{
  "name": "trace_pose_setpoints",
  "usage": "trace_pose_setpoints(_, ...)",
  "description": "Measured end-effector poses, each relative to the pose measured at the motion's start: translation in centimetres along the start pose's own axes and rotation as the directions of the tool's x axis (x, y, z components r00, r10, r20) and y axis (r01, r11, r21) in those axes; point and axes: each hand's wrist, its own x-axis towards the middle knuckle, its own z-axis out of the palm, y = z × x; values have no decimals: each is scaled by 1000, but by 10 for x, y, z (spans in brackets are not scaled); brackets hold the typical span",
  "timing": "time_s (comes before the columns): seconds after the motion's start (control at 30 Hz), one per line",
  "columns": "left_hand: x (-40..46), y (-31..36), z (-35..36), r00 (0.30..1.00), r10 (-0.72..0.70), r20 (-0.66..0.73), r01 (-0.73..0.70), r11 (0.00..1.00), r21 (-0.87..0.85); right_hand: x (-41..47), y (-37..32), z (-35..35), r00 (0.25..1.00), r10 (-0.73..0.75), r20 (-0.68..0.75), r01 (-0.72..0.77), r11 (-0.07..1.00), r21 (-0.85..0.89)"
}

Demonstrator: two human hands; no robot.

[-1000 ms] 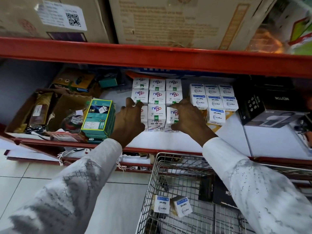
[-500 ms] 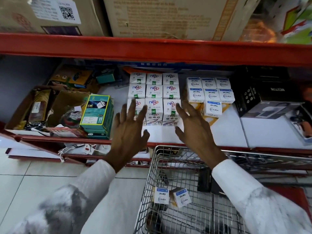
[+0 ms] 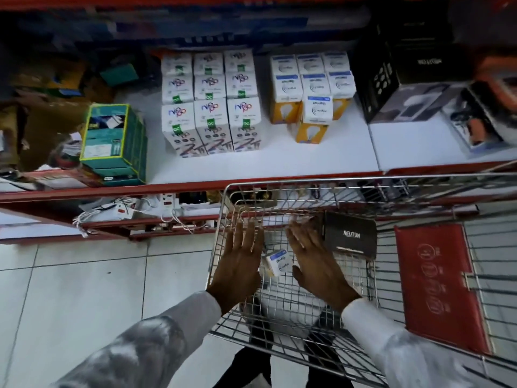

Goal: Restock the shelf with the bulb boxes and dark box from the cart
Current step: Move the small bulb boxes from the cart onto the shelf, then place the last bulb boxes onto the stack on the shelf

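Bulb box [image 3: 279,262], dark box [image 3: 350,235] in cart [image 3: 279,189]

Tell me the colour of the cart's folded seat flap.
Red seat flap, head view.

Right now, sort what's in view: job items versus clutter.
Job: blue-topped bulb box in the cart; dark Neuton box; shelf; both hands, left and right.
Clutter: green boxes; cables; red seat flap.

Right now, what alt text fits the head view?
Both open hands, left hand and right hand, reach into a wire cart toward a small bulb box; a dark box stands beside it, below a shelf of stacked bulb boxes.
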Motion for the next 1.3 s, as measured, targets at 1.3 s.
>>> trace_pose_setpoints(1.3, 76, 47, -229, 925, -128, -358, 99, 990, -100, 5, 85, -278, 913, 293, -283, -202, 929, 311)
